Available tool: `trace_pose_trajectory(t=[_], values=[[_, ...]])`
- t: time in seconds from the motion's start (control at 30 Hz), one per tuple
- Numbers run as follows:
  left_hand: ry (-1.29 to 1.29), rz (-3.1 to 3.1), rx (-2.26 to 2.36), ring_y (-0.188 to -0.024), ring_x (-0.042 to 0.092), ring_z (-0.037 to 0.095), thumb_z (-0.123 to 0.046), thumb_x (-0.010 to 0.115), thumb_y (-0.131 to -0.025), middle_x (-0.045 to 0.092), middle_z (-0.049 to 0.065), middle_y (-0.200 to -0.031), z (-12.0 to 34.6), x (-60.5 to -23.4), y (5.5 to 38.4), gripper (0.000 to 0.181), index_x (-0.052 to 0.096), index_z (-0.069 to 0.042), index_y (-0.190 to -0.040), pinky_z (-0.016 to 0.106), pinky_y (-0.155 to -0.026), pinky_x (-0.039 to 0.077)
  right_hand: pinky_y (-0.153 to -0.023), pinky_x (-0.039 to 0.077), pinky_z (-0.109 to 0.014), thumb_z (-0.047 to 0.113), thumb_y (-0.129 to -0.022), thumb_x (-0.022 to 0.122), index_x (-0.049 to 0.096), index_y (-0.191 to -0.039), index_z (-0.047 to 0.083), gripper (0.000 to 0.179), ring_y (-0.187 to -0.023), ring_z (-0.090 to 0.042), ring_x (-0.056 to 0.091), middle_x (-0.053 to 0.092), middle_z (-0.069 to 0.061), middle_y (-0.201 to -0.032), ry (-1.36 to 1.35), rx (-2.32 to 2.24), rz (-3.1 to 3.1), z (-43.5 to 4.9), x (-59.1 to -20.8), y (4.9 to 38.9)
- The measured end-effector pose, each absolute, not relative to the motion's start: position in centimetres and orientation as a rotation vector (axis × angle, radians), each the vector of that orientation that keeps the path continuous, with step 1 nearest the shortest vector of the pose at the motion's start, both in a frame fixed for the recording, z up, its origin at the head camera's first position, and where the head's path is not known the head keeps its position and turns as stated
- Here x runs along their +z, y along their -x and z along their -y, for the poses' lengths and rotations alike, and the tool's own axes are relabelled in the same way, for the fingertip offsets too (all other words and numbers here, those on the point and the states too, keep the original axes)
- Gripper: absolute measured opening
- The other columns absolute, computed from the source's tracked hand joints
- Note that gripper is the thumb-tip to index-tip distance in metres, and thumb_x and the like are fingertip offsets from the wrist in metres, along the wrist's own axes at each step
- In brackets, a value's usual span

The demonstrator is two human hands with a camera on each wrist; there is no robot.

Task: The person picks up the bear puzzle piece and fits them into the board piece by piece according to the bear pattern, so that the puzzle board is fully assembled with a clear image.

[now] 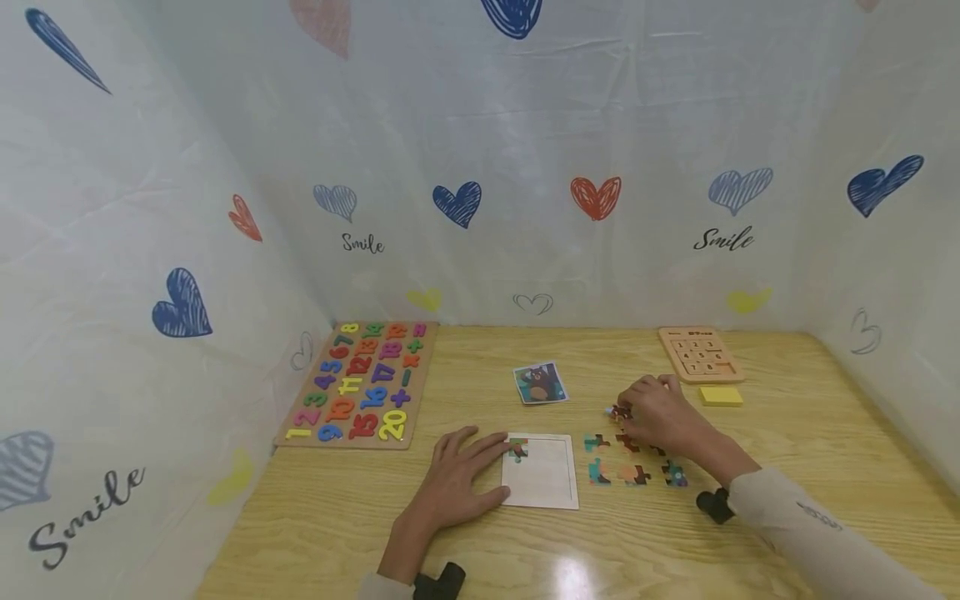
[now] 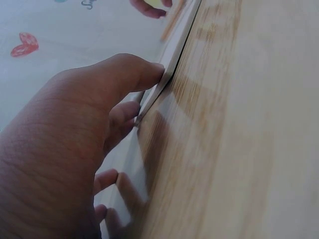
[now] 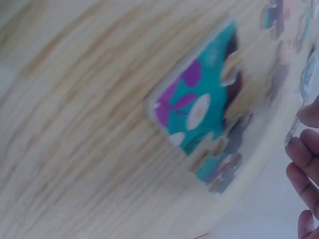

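My left hand (image 1: 457,479) lies with fingers spread at the left side of a white puzzle tray (image 1: 542,485), forefinger and thumb touching its edge. In the left wrist view the thumb (image 2: 134,74) rests on the tray's rim. A single puzzle piece (image 1: 518,450) sits in the tray's upper left corner. Right of the tray, my right hand (image 1: 663,419) pinches another puzzle piece (image 1: 617,412) above several loose ones (image 1: 597,472). A teal corner piece with flowers (image 3: 197,107) shows large in the right wrist view, below the pinching fingers (image 3: 301,152).
A bear picture card (image 1: 541,383) lies behind the tray. At the left is a number board (image 1: 360,383) with coloured digits. A wooden sliding number puzzle (image 1: 701,355) and a yellow pad (image 1: 720,397) are at the back right. Printed curtains (image 1: 525,267) surround the table.
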State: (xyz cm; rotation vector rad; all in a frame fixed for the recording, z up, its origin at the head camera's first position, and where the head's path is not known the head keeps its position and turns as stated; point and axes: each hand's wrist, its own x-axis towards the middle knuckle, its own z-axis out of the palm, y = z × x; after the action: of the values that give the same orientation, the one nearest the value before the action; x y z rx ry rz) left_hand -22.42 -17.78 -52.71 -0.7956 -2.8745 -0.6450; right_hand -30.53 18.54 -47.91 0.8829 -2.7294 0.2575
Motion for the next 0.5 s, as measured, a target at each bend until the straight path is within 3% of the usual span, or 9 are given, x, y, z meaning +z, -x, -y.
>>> trace_pose_trajectory(t=[0.5], values=[[0.797,2.862,-0.641,-0.145,0.027,0.031,-0.057,0.058,-0.09,0.042,-0.013,-0.154,17.9,-52.9,22.5,0.062,0.051,-0.033,-0.147,0.06,-0.114,0.016,-0.09,0.034,-0.058,0.009,-0.078,0.08,0.074,-0.093,0.011,0.016,-0.096,-0.025,0.06,0.069,0.0,-0.092,-0.967,0.374,2.68,-16.8,-47.0,29.1]])
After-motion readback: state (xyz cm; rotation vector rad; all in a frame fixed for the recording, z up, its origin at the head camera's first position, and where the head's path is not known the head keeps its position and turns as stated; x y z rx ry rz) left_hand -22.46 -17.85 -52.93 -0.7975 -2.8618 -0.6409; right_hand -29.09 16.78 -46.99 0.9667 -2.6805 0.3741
